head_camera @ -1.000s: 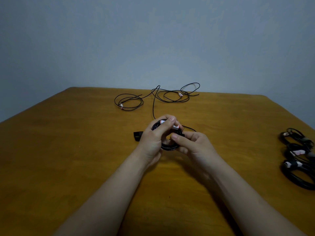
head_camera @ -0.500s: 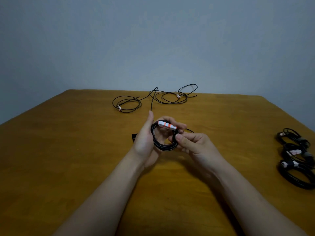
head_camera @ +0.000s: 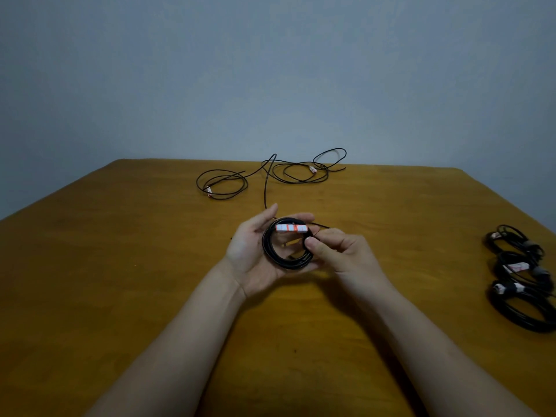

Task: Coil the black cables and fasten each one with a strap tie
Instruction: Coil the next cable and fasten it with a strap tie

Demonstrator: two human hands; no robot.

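A small black cable coil point(head_camera: 279, 257) with a white and orange label point(head_camera: 291, 228) at its top stands upright above the table's middle. My left hand point(head_camera: 251, 254) cups it from the left, palm toward me, fingers curled over the top. My right hand point(head_camera: 340, 254) pinches the coil's right side between thumb and fingers. The cable's loose end point(head_camera: 266, 188) runs back from the coil to the far loose cables point(head_camera: 301, 170). Three coiled and tied black cables point(head_camera: 523, 278) lie at the right edge.
Another loose cable loop point(head_camera: 222, 183) with a tagged end lies at the back left of the brown wooden table point(head_camera: 120, 266). A grey wall stands behind the table's far edge.
My left hand has turned palm toward me and opened out, showing the whole coil and its label. The coil stands more upright. My right hand stays pinching its right side.
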